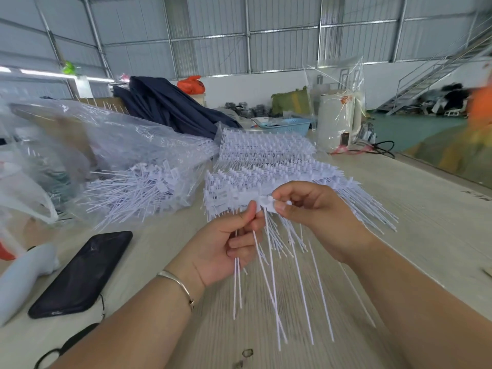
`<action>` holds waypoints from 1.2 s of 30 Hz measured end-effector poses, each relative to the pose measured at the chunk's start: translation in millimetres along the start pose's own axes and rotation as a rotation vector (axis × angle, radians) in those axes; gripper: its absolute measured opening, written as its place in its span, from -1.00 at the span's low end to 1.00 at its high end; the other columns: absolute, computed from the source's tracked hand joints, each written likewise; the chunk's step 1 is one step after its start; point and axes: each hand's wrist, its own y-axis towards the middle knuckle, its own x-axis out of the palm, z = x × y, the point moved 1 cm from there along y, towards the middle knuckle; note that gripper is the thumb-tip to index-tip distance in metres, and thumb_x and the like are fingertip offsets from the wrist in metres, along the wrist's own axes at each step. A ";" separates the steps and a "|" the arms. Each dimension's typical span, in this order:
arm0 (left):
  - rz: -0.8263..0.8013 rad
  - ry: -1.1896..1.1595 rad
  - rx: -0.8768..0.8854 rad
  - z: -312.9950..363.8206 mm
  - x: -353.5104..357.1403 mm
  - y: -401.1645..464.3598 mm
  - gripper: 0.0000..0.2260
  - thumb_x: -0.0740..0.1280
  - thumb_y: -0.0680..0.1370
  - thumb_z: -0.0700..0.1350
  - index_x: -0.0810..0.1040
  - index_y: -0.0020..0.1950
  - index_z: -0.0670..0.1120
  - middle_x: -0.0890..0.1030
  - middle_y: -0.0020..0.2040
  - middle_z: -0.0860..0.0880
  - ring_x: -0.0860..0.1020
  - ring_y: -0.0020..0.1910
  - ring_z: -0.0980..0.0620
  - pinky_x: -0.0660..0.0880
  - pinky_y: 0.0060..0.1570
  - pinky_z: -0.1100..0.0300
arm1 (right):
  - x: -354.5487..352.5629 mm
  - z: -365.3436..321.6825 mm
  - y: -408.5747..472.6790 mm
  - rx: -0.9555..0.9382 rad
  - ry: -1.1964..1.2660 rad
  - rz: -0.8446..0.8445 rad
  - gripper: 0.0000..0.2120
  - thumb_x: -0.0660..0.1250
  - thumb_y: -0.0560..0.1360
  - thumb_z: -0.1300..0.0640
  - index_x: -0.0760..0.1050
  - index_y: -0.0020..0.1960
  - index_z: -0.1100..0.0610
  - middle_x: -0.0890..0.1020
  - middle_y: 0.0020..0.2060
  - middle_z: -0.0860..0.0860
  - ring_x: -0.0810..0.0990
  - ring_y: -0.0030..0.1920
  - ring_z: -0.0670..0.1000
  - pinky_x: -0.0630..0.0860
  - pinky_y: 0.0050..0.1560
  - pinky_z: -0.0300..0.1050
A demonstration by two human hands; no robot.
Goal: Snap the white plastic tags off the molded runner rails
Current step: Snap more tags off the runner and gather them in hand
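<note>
I hold a white molded runner rail (241,199) above the table, its long thin tag tails (274,283) hanging toward me. My left hand (229,249) grips several loose tag tails, its thumb pressed near the rail. My right hand (311,214) pinches a white tag head (269,202) on the rail between thumb and fingers. Behind my hands lie stacks of more white tag rails (266,158).
A clear plastic bag (138,166) holds loose white tags at left. A black phone (82,272) lies on the wooden table (426,209), with a grey object (24,275) beside it. Dark cloth (170,107), a blue basket (290,125) and a white kettle (338,121) stand farther back.
</note>
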 end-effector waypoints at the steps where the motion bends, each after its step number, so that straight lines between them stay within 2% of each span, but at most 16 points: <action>1: -0.025 -0.017 -0.016 -1.7 0.8 0.3 -0.80 0.58 0.30 -0.07 0.61 -0.28 -0.12 0.46 -0.40 0.04 0.25 -0.65 0.22 0.09 -0.67 0.41 | 1.6 0.9 -0.4 0.012 0.021 -0.019 -0.95 0.38 0.43 0.22 0.59 -0.10 0.14 0.60 -0.28 -0.07 0.49 -0.20 -0.08 0.43 -0.08 -0.27; 4: -0.084 -0.050 -0.056 -4.8 4.1 0.3 -0.67 0.69 0.13 -0.06 0.61 -0.29 -0.11 0.44 -0.41 0.03 0.26 -0.65 0.23 0.12 -0.68 0.41 | 7.0 3.0 -1.2 0.035 0.064 -0.083 -0.94 0.34 0.48 0.25 0.56 -0.06 0.20 0.63 -0.23 -0.02 0.53 -0.15 -0.03 0.46 -0.01 -0.23; 8: -0.088 -0.021 -0.061 -5.2 4.3 0.8 -0.71 0.65 0.21 -0.02 0.60 -0.30 -0.11 0.41 -0.46 0.04 0.25 -0.67 0.22 0.10 -0.69 0.39 | 8.1 3.3 -1.6 0.051 0.080 -0.089 -0.85 0.36 0.44 0.17 0.56 -0.05 0.24 0.63 -0.17 0.09 0.54 -0.10 0.05 0.46 0.05 -0.13; 12: 0.085 0.112 0.070 2.8 -1.5 5.1 -0.82 0.40 0.43 -0.04 0.62 -0.31 -0.12 0.32 -0.56 0.08 0.20 -0.68 0.21 -0.01 -0.64 0.33 | 0.6 3.6 1.1 0.080 -0.013 0.053 -0.95 0.39 0.47 0.25 0.58 -0.08 0.24 0.57 -0.21 0.14 0.48 -0.15 0.05 0.40 -0.03 -0.13; 15: 0.265 0.322 0.145 7.6 -9.6 6.1 -0.82 0.41 0.37 -0.03 0.68 -0.27 -0.14 0.26 -0.56 0.08 0.13 -0.64 0.16 -0.02 -0.60 0.29 | -6.2 3.9 2.0 0.084 -0.088 0.166 -0.98 0.42 0.45 0.27 0.62 -0.14 0.19 0.54 -0.28 0.19 0.41 -0.23 0.07 0.35 -0.11 -0.07; 19: 0.339 0.536 0.134 13.2 -13.6 1.6 -0.79 0.46 0.31 -0.02 0.68 -0.23 -0.17 0.20 -0.55 0.07 0.07 -0.58 0.12 -0.02 -0.59 0.31 | -5.8 0.6 1.5 0.117 -0.194 0.120 -0.94 0.42 0.44 0.28 0.66 -0.18 0.18 0.57 -0.19 0.37 0.46 -0.22 0.10 0.36 -0.11 -0.08; 21: 0.320 0.612 0.094 16.6 -13.9 -0.1 -0.82 0.46 0.29 -0.05 0.67 -0.28 -0.17 0.18 -0.56 0.07 0.08 -0.58 0.12 0.01 -0.61 0.33 | -8.6 1.2 2.0 0.147 -0.242 0.085 -0.90 0.42 0.43 0.30 0.67 -0.21 0.15 0.62 -0.24 0.24 0.52 -0.23 0.00 0.38 -0.13 -0.23; 23: 0.295 0.646 0.041 19.4 -14.1 -2.4 -0.85 0.46 0.28 -0.07 0.66 -0.34 -0.16 0.19 -0.57 0.06 0.09 -0.59 0.12 -0.01 -0.59 0.31 | -9.7 0.7 1.4 0.175 -0.252 0.033 -0.86 0.41 0.42 0.33 0.67 -0.22 0.14 0.64 -0.33 0.02 0.53 -0.30 -0.16 0.38 -0.20 -0.40; 25: 0.288 0.645 -0.022 21.1 -14.4 -4.3 -0.86 0.45 0.28 -0.08 0.64 -0.38 -0.14 0.20 -0.58 0.06 0.10 -0.62 0.14 -0.06 -0.54 0.26 | -9.5 0.4 0.9 0.193 -0.249 -0.003 -0.87 0.41 0.42 0.35 0.67 -0.21 0.15 0.62 -0.35 -0.02 0.48 -0.35 -0.18 0.37 -0.23 -0.43; 29: 0.312 0.543 -0.130 20.1 -16.2 -3.2 -0.84 0.40 0.29 -0.12 0.55 -0.48 -0.12 0.20 -0.63 0.08 0.09 -0.67 0.16 -0.09 -0.53 0.26 | -6.6 -1.5 0.3 0.191 -0.266 -0.019 -0.90 0.42 0.43 0.30 0.67 -0.19 0.14 0.59 -0.25 0.23 0.44 -0.25 0.01 0.36 -0.10 -0.16; 33: 0.301 0.278 -0.159 17.0 -18.3 4.7 -0.81 0.32 0.32 -0.16 0.39 -0.48 -0.10 0.15 -0.67 0.09 0.09 -0.73 0.17 -0.07 -0.62 0.38 | -0.3 -4.0 -0.6 0.160 -0.243 -0.008 -0.93 0.40 0.46 0.28 0.66 -0.13 0.17 0.58 -0.14 0.35 0.44 -0.21 0.05 0.37 -0.06 -0.07; 36: 0.259 0.234 -0.202 15.5 -17.6 4.6 -0.79 0.34 0.23 -0.17 0.30 -0.49 -0.07 0.14 -0.69 0.09 0.10 -0.74 0.17 -0.06 -0.63 0.38 | 2.8 -4.1 0.0 0.158 -0.244 -0.022 -0.93 0.41 0.45 0.29 0.66 -0.15 0.17 0.52 -0.17 0.43 0.39 -0.24 0.08 0.31 -0.11 -0.05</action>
